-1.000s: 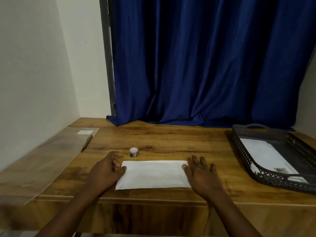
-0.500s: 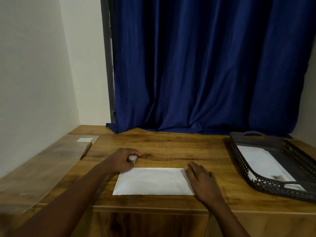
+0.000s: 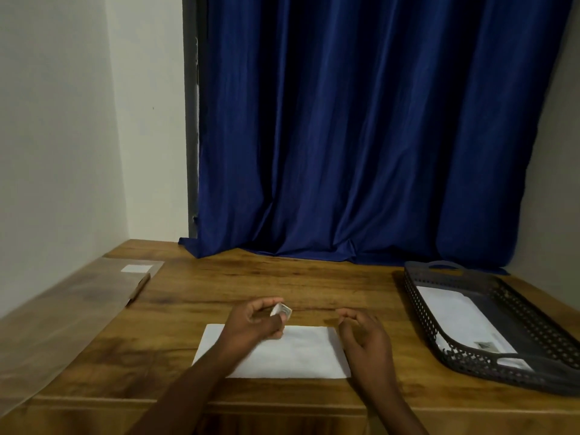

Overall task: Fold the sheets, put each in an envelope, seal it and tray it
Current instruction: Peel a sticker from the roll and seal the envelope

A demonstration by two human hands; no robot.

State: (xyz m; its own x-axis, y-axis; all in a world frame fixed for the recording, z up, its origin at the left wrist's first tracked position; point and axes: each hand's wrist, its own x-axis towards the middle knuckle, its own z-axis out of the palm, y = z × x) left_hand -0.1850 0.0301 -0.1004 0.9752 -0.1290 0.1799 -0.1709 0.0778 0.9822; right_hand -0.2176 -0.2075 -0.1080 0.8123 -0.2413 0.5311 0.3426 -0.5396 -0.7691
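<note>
While the envelope (image 3: 292, 353) lies beneath both hands, left hand (image 3: 254, 321) pinches a tape roll (image 3: 282, 310); right hand (image 3: 364, 332) hovers relaxed

A single head-worn view is given, aimed forward and slightly down across the brown wooden table (image 3: 282, 277) toward the dark blue curtain (image 3: 361, 136); the near table edge is seen close.

Your view is dim and soft, the curtain (image 3: 361, 136) folds sinking into near-black. Pale light washes the left wall (image 3: 56, 136). Your left hand (image 3: 251, 321) smears with blur, and the wide lens bends the edges.
</note>
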